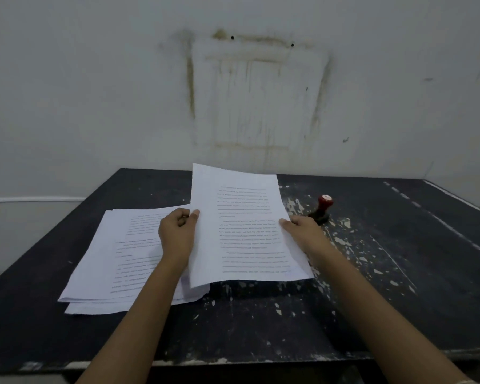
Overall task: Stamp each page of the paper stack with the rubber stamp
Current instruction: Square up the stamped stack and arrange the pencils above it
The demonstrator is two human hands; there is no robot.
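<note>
A printed white page (244, 225) is lifted and tilted above the black table (261, 322). My left hand (178, 234) pinches its left edge with thumb on top. My right hand (305, 234) grips its right edge. The page may be more than one sheet; its lower edge touches or hangs close to the table. To the left, a loose pile of printed pages (117, 261) lies flat, partly under my left forearm. The rubber stamp (322, 207), with a red knob and dark base, stands upright just beyond my right hand, apart from it.
The worn table has chipped paint on its right half and a front edge (233, 361) near me. A stained white wall (255, 92) rises right behind the table's far edge.
</note>
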